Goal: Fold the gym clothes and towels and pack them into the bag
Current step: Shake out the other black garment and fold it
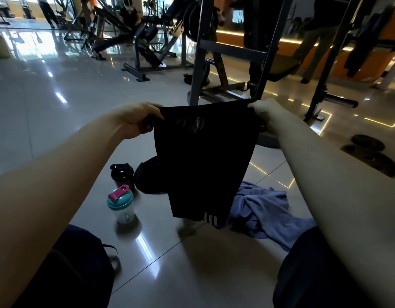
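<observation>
Centre of frame: I find the black shorts held up in the air by the waistband, hanging full length with the striped hem lowest. The left hand grips one waistband corner, fingers curled round the cloth. The right hand pinches the opposite corner at about the same height. The two holds stand apart, so the band is drawn taut and the garment hangs flat (my reading: squared up for a first fold, not yet made).

Below and right of the hem, a purple towel lies crumpled and unfolded on the tiled floor. At lower left, a dark bag with a strap loop sits close to the person, handy for packing; I cannot tell whether it is open.

A black shaker bottle and a teal-lidded shaker bottle stand upright left of the shorts, apart from the cloth. I see nothing packed and judge the task to be at an early stage.
</observation>
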Demonstrator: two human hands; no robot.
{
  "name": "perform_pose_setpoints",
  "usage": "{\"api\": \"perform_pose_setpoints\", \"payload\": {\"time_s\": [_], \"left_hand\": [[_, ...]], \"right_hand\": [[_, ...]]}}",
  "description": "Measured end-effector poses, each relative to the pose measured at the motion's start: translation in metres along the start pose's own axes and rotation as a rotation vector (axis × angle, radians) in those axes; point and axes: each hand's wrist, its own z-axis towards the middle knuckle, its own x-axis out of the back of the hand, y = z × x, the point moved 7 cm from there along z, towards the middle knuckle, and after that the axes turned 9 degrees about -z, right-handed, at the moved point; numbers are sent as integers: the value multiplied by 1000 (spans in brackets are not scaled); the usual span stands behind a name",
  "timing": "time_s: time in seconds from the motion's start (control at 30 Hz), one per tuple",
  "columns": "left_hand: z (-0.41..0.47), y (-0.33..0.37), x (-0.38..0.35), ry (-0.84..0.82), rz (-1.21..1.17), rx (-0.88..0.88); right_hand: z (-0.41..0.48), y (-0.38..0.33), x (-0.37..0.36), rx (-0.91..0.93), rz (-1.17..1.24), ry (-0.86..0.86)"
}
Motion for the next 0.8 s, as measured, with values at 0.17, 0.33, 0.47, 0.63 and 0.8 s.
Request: {"api": "perform_pose_setpoints", "payload": {"time_s": [0.17, 0.33, 0.47, 0.63, 0.8], "left_hand": [[2, -1, 17, 119, 13, 24], [0, -10, 30, 284, -36, 8], [-1, -13, 43, 442, -56, -72], [2, -9, 54, 478, 42, -99], [-1, -4, 40, 309, 286, -104]], "right_hand": [[-5, 6, 5, -18, 72, -36], [-10, 7, -2, -60, 195, -229], [-17, 3, -12, -21, 219, -407], [-12, 2, -8, -2, 96, -355], [1, 11, 12, -9, -26, -61]]}}
